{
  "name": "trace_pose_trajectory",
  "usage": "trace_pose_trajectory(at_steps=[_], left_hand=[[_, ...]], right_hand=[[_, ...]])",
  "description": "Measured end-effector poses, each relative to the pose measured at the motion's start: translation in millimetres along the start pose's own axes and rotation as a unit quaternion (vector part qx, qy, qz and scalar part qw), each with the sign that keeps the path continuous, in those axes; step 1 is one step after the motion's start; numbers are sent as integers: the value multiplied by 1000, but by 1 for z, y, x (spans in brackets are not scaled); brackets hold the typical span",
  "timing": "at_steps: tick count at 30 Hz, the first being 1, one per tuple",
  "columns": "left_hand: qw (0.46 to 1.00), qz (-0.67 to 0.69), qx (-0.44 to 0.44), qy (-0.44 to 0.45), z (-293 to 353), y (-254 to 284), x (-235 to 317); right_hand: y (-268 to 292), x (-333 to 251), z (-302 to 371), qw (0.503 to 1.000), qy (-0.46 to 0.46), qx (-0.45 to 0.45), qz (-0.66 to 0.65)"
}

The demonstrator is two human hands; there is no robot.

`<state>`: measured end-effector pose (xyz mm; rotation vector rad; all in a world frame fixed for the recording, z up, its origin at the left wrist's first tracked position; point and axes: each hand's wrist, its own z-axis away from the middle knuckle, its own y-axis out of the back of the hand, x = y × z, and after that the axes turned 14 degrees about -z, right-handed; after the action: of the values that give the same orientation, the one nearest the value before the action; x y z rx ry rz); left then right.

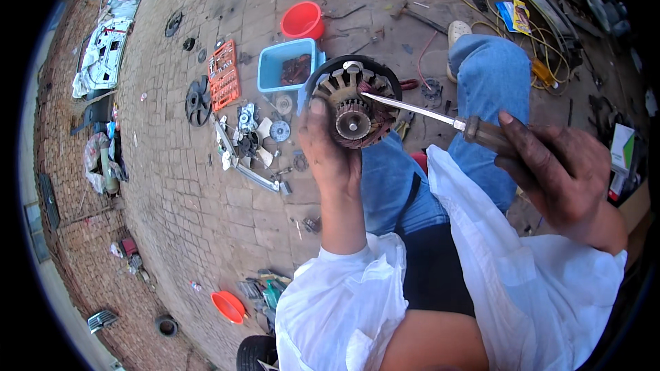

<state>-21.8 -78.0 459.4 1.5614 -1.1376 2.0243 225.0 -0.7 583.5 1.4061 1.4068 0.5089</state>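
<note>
I am holding the round motor part up in front of me, well off the paved floor, its toothed face turned toward me. The fingers of my left hand are clamping it along its left side — thumb on the near face, the others mostly hidden behind. My right hand is gripping the screwdriver, fingers closed round its handle and one lying forward along it. The tip is pointing in at the reddish windings; whether it is pressing or barely touching, I cannot tell.

To do this well, I judge, I should be bracing the part hard with my left hand, since nothing solid is showing beneath it. I should be working the blade in short, measured pushes and aiming it clear of my thumb — a slip across the face could be cutting me. Beyond, the blue bin is holding dark reddish scraps.
</note>
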Motion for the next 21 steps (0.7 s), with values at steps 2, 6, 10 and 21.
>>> trace_pose_trajectory(at_steps=[2, 6, 10, 21], left_hand=[[999, -29, 17, -29, 2, -5, 2], [995, -68, 41, -62, 6, -10, 8], [989, -107, 50, -91, 7, -10, 11], [982, -163, 39, -83, 9, -1, 21]], right_hand=[[-2, 1, 1, 1000, -2, 1, -3], [-8, 5, 4, 1000, -21, 16, -5], [-22, 6, 8, 998, -40, 39, 3], [-58, 40, 18, 939, -141, 33, -314]])
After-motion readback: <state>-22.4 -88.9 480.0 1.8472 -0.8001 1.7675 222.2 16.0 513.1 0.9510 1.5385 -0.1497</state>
